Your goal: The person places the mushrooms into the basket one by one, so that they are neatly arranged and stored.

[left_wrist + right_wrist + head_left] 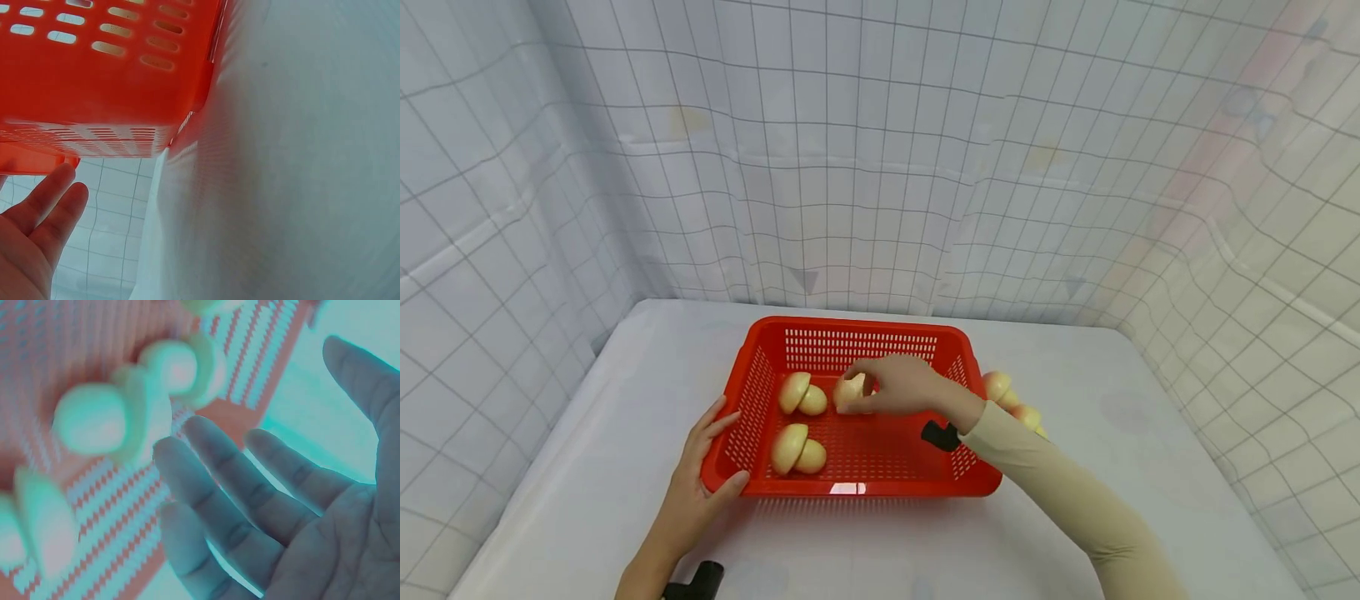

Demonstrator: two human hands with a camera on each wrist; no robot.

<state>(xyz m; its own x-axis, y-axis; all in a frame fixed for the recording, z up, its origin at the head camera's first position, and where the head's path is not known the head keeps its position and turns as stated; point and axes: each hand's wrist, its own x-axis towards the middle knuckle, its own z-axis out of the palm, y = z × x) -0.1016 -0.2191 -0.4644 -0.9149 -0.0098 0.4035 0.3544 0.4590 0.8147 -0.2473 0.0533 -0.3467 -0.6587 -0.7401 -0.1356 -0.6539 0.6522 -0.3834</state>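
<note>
A red plastic basket holds several pale yellow toy mushrooms with reddish caps. Two of them, a rear mushroom and a front mushroom, lie at its left side. My right hand reaches over the basket, its fingertips beside a third mushroom that it partly hides. In the right wrist view the fingers are spread and extended, with that mushroom beyond their tips. At the basket's left front corner, my left hand rests with spread fingers on the rim, thumb along the front.
Outside the basket's right wall, two more mushrooms, one farther back and one nearer, lie partly behind my right forearm. White cloth covers the table. Grid-patterned curtains stand behind and on both sides.
</note>
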